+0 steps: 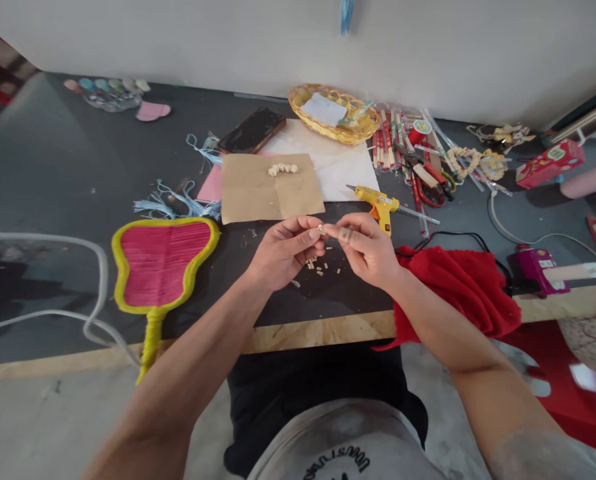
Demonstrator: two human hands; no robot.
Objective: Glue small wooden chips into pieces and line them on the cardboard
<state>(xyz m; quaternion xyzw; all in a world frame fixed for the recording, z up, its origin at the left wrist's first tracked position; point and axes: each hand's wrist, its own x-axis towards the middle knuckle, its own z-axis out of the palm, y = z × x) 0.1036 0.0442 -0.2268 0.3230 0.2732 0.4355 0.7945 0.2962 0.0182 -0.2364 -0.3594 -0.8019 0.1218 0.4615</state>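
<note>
Dark worktop (53,173), raw wood front edge (323,330), wicker basket (345,135) at the back edge. Above it, just in from the middle of the front, the left hand (285,250) has thumb and finger pinched on a tiny pale piece (321,228); right hand (371,253) touches it, can't tell if it's gripping. Looks like fiddly positioning, so steady fingertips next, I'd say.

Curved lettering (345,456) on the shirt (328,427), pale print (557,153) on the red box (551,165), seemingly illegible.

Left fingers (304,243) pinching pale piece (321,228), perhaps wooden, glue gun (381,204) nearby
</note>
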